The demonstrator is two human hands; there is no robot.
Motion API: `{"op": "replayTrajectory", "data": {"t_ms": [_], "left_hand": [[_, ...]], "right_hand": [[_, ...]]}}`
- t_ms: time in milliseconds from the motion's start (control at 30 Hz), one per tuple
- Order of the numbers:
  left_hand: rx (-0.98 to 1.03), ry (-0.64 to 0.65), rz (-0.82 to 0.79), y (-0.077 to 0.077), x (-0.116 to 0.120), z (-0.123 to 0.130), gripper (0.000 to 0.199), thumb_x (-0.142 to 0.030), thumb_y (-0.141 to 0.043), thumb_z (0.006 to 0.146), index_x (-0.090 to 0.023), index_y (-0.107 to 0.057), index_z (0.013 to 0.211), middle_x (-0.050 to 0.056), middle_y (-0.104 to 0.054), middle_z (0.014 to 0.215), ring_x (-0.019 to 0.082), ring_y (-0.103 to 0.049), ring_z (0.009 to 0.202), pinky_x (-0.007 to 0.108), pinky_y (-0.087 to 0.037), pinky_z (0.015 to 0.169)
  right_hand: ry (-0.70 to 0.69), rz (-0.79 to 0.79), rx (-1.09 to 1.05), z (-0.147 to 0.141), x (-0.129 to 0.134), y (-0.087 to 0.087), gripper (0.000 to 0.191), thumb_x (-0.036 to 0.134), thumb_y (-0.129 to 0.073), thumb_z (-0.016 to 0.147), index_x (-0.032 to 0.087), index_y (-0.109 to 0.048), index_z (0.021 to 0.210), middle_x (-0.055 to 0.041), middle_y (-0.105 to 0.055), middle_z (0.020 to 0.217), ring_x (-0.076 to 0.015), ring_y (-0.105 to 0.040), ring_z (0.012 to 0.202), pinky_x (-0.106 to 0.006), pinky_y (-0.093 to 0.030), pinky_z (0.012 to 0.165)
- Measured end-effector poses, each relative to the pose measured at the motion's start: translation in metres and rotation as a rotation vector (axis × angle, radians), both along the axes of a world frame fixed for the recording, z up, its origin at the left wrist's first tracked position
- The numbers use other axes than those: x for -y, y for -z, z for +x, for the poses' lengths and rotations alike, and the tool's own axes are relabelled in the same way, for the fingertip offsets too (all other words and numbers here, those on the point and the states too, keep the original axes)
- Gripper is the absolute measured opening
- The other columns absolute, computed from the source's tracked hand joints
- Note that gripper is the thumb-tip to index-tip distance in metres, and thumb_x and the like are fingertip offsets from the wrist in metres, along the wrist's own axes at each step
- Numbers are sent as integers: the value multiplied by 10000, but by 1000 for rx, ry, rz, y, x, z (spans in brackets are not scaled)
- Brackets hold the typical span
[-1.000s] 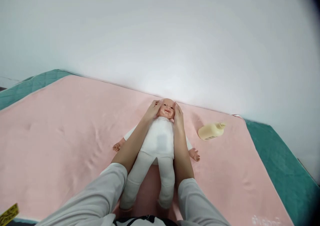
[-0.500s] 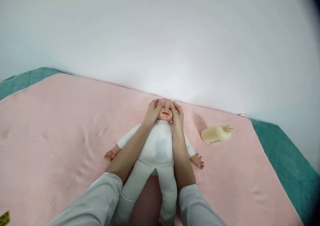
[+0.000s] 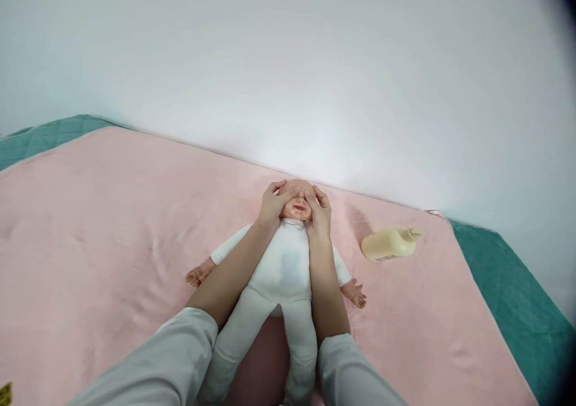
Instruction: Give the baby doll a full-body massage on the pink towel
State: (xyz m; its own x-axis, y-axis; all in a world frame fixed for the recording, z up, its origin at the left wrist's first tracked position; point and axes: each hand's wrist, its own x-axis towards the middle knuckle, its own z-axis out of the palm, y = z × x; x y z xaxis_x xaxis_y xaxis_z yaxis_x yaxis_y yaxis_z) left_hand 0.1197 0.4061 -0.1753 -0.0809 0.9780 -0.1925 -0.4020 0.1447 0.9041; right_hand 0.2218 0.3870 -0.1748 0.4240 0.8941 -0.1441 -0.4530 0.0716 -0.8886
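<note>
A baby doll (image 3: 283, 262) in a white cloth body lies on its back, head toward the wall and arms spread. My left hand (image 3: 273, 204) wraps the left side of the doll's head, its thumb over the eye area. On the right side of the head, my right hand (image 3: 319, 207) is curled the same way, thumb by the other eye. The doll's mouth shows between my hands. My forearms run along both sides of its body.
A pale yellow pump bottle (image 3: 389, 244) is right of the doll on a pink sheet (image 3: 112, 214). Green quilted fabric (image 3: 508, 286) shows at both sides. A white wall (image 3: 288, 64) rises behind. Something yellow and black (image 3: 5, 393) is at the lower left corner.
Both thumbs have moved inward and down, and now cover the doll's eyes, which showed before. The rest of each hand has stayed around the head. The view has shifted slightly.
</note>
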Motion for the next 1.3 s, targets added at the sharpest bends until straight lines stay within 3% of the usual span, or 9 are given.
{"op": "replayTrajectory", "data": {"t_ms": [200, 600, 767, 900, 1000, 1100, 1300], "left_hand": [[-1, 17, -24, -4, 1, -1, 592, -302, -811, 658, -159, -567, 1178, 112, -637, 1122, 214, -678, 949, 357, -575, 856], [218, 32, -96, -24, 11, -4, 473, -273, -801, 693, -173, -621, 1119, 84, -691, 1014, 193, -686, 883, 341, -562, 846], [241, 4, -127, -21, 8, -5, 420, -264, -763, 723, -198, -654, 1123, 74, -708, 989, 203, -691, 852, 318, -574, 755], [260, -12, -256, -17, 5, -5, 408, -404, -750, 729, -156, -677, 1045, 98, -705, 928, 241, -695, 838, 326, -575, 697], [237, 14, -203, -17, 6, -4, 441, -488, -739, 732, -138, -664, 990, 109, -696, 916, 252, -694, 841, 348, -575, 710], [187, -7, -78, -18, 8, -3, 414, -424, -780, 717, -156, -635, 998, 87, -688, 944, 219, -689, 850, 333, -570, 752], [168, -31, -2, -13, 5, -2, 484, -291, -823, 684, -147, -600, 1088, 107, -643, 1116, 181, -675, 899, 295, -565, 786]], "right_hand": [[17, 12, -12, 1, -1, 0, 507, 321, -789, 619, 167, -627, 1074, -109, -675, 1158, -249, -662, 1074, -409, -553, 958], [-22, -1, -250, 7, -1, -6, 365, 144, -712, 666, 157, -673, 1028, -49, -732, 926, -198, -690, 888, -434, -541, 933], [-61, 11, -305, 9, -1, -5, 342, 125, -670, 691, 155, -685, 1031, -73, -733, 973, -218, -688, 920, -475, -528, 945], [-65, -10, -350, 9, -2, -3, 407, 122, -640, 683, 158, -668, 1088, -78, -727, 975, -237, -694, 916, -507, -536, 925], [-41, -10, -346, 7, -1, -5, 446, 159, -660, 690, 170, -649, 1136, -66, -716, 999, -222, -688, 928, -477, -544, 926], [-38, 7, -265, 4, 0, -7, 524, 200, -715, 683, 167, -613, 1195, -61, -707, 1024, -201, -680, 937, -426, -549, 922], [-69, 23, -130, 0, 2, -3, 784, 245, -817, 611, 177, -515, 1331, -83, -662, 1172, -204, -673, 1001, -376, -557, 914]]}}
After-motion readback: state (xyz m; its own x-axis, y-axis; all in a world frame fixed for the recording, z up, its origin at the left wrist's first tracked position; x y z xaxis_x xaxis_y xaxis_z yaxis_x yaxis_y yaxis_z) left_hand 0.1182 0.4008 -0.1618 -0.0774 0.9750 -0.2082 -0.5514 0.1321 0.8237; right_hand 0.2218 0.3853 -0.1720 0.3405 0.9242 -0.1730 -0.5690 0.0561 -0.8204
